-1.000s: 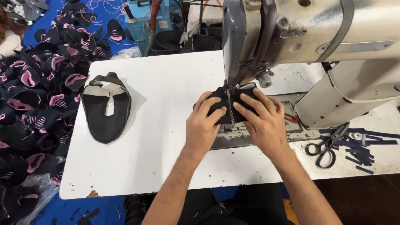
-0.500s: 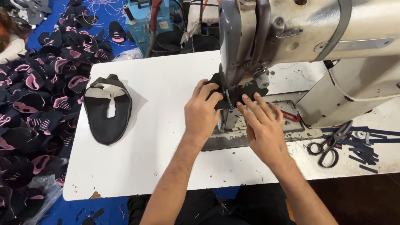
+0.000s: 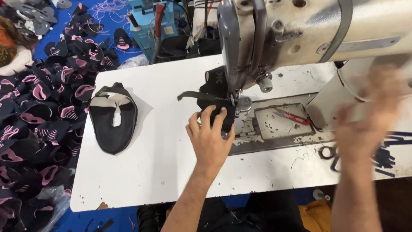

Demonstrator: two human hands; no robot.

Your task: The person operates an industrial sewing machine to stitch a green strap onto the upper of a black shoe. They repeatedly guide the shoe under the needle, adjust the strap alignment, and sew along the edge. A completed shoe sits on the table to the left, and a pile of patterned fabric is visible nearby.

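One black fabric piece [image 3: 214, 96] lies under the needle of the sewing machine [image 3: 300, 34] on the white surface [image 3: 171, 172], and the left hand [image 3: 210, 137] presses down on its near edge with fingers [image 3: 207, 115] spread flat, gripping nothing. The right hand [image 3: 369, 111] is raised beside the machine body, blurred, its fingers loosely parted and empty. A finished black mask [image 3: 112, 117] lies well to the left, with red thread snips [image 3: 292, 116] on the machine bed and scissors [image 3: 330, 155] near the right hand.

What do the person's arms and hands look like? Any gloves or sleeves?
No gloves and no sleeves in view. The left hand and forearm are bare and a little hairy, with no rings or watch showing. The right hand is bare too, but blurred.
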